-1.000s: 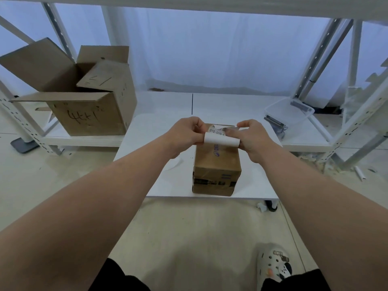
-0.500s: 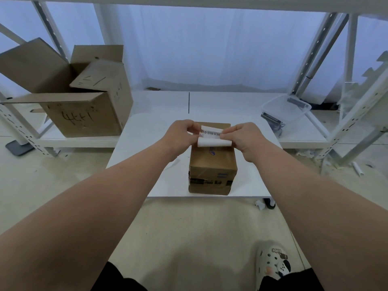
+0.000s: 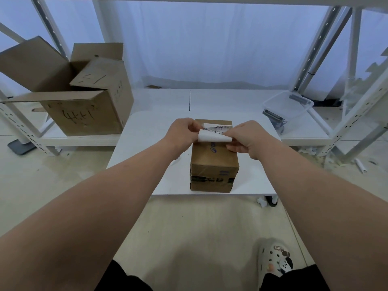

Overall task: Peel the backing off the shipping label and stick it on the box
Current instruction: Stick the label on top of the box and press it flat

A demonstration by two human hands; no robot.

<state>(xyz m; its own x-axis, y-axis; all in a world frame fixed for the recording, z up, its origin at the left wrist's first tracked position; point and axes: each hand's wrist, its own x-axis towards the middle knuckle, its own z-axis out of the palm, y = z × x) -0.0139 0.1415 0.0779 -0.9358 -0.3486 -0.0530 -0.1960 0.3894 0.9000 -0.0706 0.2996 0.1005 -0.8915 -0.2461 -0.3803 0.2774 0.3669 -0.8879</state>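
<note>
A small brown cardboard box [image 3: 214,162] sealed with tape stands on a low white table [image 3: 147,143]. Just above its far top edge I hold a white shipping label [image 3: 214,131] with black print, its lower part curled into a white roll. My left hand [image 3: 182,133] pinches the label's left end. My right hand [image 3: 245,137] pinches its right end, fingers over the box top. Whether the curled part is backing or label I cannot tell.
A large open cardboard box [image 3: 84,106] with handwriting sits on a low white shelf at the left. A clear plastic bin [image 3: 289,108] lies on the shelf at the right. White metal rack posts [image 3: 315,49] rise on both sides. My shoe [image 3: 275,261] is on the floor below.
More of the label's printed face now shows between my hands, and the white curl has rolled lower. Both hands stay above the box's far edge.
</note>
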